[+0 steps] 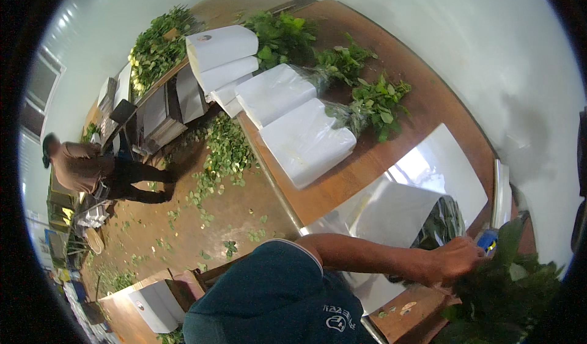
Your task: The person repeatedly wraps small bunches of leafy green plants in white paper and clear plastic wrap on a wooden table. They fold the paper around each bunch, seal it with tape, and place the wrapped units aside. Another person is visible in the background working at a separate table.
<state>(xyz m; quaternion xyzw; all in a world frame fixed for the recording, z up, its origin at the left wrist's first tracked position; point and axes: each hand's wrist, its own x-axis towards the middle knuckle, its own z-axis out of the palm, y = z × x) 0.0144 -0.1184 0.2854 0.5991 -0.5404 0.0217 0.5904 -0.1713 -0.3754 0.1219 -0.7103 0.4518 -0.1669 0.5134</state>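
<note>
My left hand [458,260] is closed around the gathered neck of a leafy bunch at the right. The bunch's dark green foliage [504,284] spreads beyond my fingers, partly blurred. On the near side of the hand, clear plastic film [447,220] covers more dark leaves. A white wrapping sheet [399,206] curves over that end, so what it encloses is hidden. Beneath lies a glossy white sheet [458,179] on the brown table [367,169]. My right hand is out of view. A blue object [487,242] lies just past my left hand.
White-wrapped bunches [307,142] with leafy stems [380,101] line the table, beside a wall [518,69]. Leaves [229,151] litter the floor. Another person [91,165] stands at the left, near stacked boards [158,110] and pale flowers [137,69]. One more wrapped bunch [156,305] lies lower left.
</note>
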